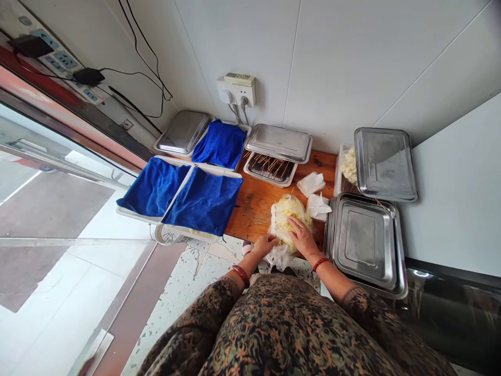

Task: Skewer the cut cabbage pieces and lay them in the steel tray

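Note:
A clear plastic bag (278, 219) packed with pale yellow food lies at the front edge of the wooden table. Thin stick ends poke out at its far side; I cannot tell exactly what the food is. My left hand (266, 244) pinches the bag's near left edge, thumb and fingers pressed together. Over the bag's right side rests my right hand (302, 237), fingers stretched out and touching the yellow contents. Loose crumpled plastic (281, 256) hangs at the near edge. Just beyond my right hand are two white folded plastic packets (311, 183), (318, 207).
Blue cloths (203, 201) cover white trays at the left. A tray of skewers (270, 168) sits half under a metal lid (278, 142). Stacked metal trays (364, 240) stand at the right, near a white container (338, 172) with pale food. A wall socket (238, 93) and cables are behind.

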### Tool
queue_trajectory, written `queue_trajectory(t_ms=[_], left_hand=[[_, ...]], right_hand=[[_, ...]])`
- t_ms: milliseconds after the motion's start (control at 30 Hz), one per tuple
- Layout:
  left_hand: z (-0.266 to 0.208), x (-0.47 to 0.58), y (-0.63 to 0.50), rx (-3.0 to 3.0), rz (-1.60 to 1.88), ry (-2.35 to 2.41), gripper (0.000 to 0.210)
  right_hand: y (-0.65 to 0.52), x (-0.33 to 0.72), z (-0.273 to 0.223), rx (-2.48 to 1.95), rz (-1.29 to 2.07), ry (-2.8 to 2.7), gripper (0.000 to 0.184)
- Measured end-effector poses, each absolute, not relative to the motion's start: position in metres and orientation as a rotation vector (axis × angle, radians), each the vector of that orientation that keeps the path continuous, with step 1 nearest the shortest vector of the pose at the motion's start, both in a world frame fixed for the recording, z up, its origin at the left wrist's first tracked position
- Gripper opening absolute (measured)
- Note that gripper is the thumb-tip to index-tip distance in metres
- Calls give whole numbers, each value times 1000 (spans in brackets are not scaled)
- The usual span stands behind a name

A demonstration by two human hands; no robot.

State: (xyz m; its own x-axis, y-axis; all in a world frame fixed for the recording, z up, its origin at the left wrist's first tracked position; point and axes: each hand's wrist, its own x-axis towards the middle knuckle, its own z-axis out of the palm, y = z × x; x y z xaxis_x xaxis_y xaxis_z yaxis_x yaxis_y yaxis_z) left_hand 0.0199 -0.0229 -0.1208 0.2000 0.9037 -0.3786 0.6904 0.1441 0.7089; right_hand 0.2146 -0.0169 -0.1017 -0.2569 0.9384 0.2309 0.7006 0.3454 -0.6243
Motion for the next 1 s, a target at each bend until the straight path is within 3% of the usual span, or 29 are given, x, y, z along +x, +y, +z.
queue_trajectory(t_ms=[467, 700, 1000], left_hand=[[-74, 40, -32, 1711, 700, 1546, 8], [-62, 50, -36, 1801, 756, 1520, 8], [-47, 47, -53, 2010, 643, 1401, 34]], right_hand=[[-40, 223, -61, -1593, 541, -1679, 37], [-64, 201, -49, -1610, 838, -1539, 19], [-65, 187, -51, -1626, 1207, -987, 46]])
